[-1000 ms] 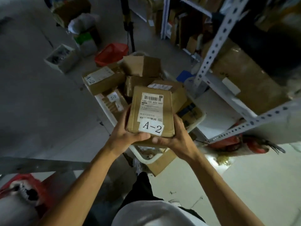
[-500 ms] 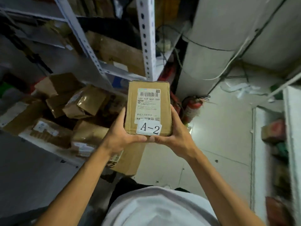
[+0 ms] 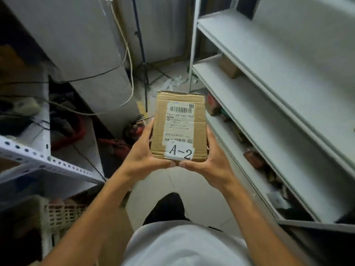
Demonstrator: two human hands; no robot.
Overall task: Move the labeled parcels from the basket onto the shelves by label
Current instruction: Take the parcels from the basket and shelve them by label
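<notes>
Just left of the white shelves (image 3: 269, 104), a cardboard parcel (image 3: 179, 125) is held up in the air, its white "A-2" label (image 3: 180, 153) at the near edge. Left hand (image 3: 143, 156) and right hand (image 3: 212, 160) clasp its sides, thumbs meeting beneath the label. Small boxes sit on the shelves.

Both hands, left (image 3: 142, 160) and right (image 3: 211, 162), grip the A-2 parcel (image 3: 179, 125) beside white shelves (image 3: 269, 93).
</notes>
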